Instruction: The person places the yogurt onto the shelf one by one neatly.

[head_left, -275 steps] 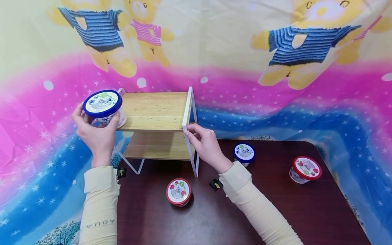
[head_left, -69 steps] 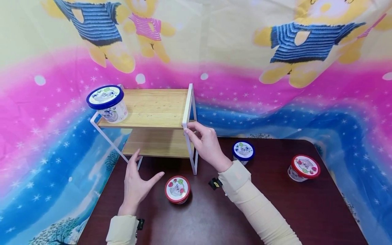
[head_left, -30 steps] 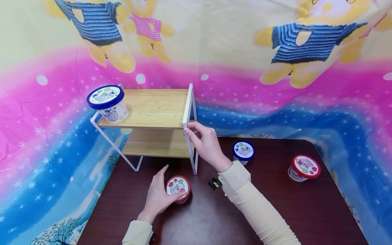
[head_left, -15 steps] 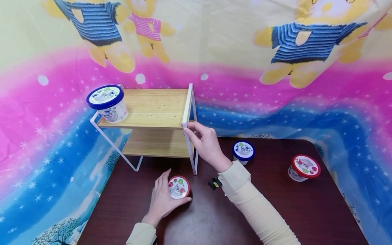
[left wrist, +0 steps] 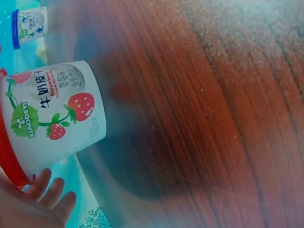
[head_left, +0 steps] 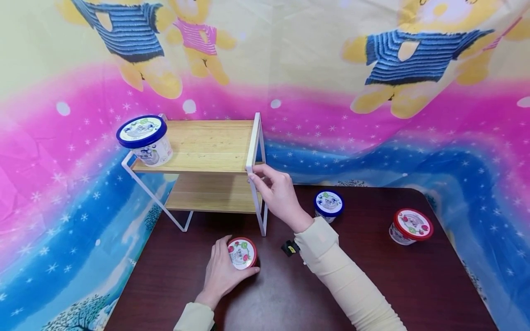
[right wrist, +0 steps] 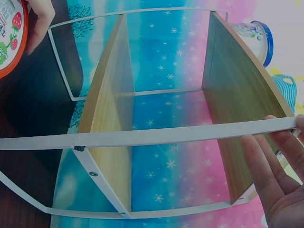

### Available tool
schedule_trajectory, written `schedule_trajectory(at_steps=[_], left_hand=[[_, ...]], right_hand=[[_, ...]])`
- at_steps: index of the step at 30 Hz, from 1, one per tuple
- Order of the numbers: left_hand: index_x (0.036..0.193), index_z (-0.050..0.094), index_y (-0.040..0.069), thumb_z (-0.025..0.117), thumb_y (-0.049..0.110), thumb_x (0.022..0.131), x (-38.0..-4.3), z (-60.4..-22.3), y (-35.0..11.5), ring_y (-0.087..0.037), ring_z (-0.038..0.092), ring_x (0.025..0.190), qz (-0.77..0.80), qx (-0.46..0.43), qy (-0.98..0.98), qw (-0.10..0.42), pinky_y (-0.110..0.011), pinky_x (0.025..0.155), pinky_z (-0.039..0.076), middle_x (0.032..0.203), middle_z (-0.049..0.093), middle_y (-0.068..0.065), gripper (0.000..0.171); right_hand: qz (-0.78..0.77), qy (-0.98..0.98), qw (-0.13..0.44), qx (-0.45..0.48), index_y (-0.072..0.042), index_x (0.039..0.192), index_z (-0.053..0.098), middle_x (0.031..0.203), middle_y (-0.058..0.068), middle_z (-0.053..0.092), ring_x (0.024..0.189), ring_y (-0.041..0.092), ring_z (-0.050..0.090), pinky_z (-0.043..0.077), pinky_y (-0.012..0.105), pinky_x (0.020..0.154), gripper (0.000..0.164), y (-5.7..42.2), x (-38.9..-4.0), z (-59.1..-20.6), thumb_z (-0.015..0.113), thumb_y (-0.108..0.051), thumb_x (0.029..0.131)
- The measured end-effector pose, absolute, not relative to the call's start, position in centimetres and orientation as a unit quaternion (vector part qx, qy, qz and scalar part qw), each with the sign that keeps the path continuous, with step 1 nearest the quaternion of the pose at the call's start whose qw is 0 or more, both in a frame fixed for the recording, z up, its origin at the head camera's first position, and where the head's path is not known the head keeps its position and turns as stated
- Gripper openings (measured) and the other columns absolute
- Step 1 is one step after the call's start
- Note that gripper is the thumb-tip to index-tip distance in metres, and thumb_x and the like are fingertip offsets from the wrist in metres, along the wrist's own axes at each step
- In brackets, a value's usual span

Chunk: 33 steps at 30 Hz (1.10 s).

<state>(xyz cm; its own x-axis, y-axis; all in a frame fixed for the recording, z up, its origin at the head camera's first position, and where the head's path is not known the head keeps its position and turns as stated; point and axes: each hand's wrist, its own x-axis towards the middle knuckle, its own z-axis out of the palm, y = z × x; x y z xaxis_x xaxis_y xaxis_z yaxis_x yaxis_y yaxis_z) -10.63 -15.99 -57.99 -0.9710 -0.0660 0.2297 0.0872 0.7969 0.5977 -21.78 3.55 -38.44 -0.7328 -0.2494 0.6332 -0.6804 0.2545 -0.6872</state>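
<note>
My left hand (head_left: 221, 273) grips a red-lidded strawberry tub (head_left: 243, 253) that stands on the table in front of the shelf, thumb at its near right side and fingers round its far left. In the left wrist view, the white strawberry-printed wall of this tub (left wrist: 57, 111) shows, with fingertips by the lid's rim. My right hand (head_left: 279, 195) pinches the white metal frame of a two-tier wooden shelf (head_left: 211, 145) at its upper right front corner. On the top board's left end stands a blue-lidded blueberry tub (head_left: 151, 149).
To the right of the shelf a second blue-lidded tub (head_left: 329, 203) stands on the dark wooden table (head_left: 352, 262). Farther right, near the table's edge, is another red-lidded tub (head_left: 411, 226). A printed bear cloth (head_left: 310, 101) hangs behind and at the sides.
Earlier my left hand held the blue-lidded tub at the top board; it released it there, came down and closed round the red-lidded tub. My right hand has stayed on the frame.
</note>
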Motion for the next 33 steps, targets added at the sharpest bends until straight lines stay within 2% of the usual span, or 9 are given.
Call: schedule_trajectory(at_steps=[6,11,19,33], left_hand=[[0.136,0.047,0.013,0.094,0.068,0.045,-10.5,-58.0,-15.8,-0.02,0.055,0.101,-0.321,-0.005,-0.938,0.129,-0.043,0.078,0.052,0.114,0.053,0.002,0.116],[0.136,0.049,0.017,0.097,0.062,0.046,-10.5,-58.0,-15.8,-0.021,0.06,0.093,-0.323,-0.005,-0.938,0.128,-0.042,0.074,0.053,0.112,0.053,0.003,0.111],[0.135,0.052,0.017,0.097,0.054,0.049,-10.3,-57.9,-16.0,-0.022,0.06,0.092,-0.326,-0.015,-0.937,0.123,-0.041,0.076,0.052,0.111,0.054,0.002,0.104],[0.136,0.054,0.016,0.098,0.05,0.05,-10.5,-56.7,-16.5,-0.024,0.062,0.092,-0.333,-0.03,-0.933,0.135,-0.043,0.077,0.053,0.114,0.058,-0.002,0.103]], right_hand=[[0.527,-0.768,0.204,0.303,-0.009,0.117,0.071,0.095,0.001,0.073,0.065,0.007,0.065,0.055,0.029,0.062,0.018,3.6,-21.8,-38.5,0.066,-0.016,0.101],[0.528,-0.768,0.203,0.301,-0.009,0.117,0.071,0.095,0.002,0.073,0.066,0.016,0.069,0.056,0.029,0.064,0.018,3.6,-21.8,-38.4,0.066,-0.015,0.101],[0.525,-0.771,0.202,0.299,-0.01,0.117,0.071,0.093,0.0,0.072,0.063,0.009,0.064,0.054,0.029,0.059,0.018,3.6,-21.8,-38.6,0.065,-0.017,0.102],[0.527,-0.768,0.206,0.301,-0.009,0.116,0.071,0.093,0.0,0.072,0.062,0.004,0.062,0.054,0.029,0.06,0.017,3.5,-21.9,-38.5,0.066,-0.015,0.101]])
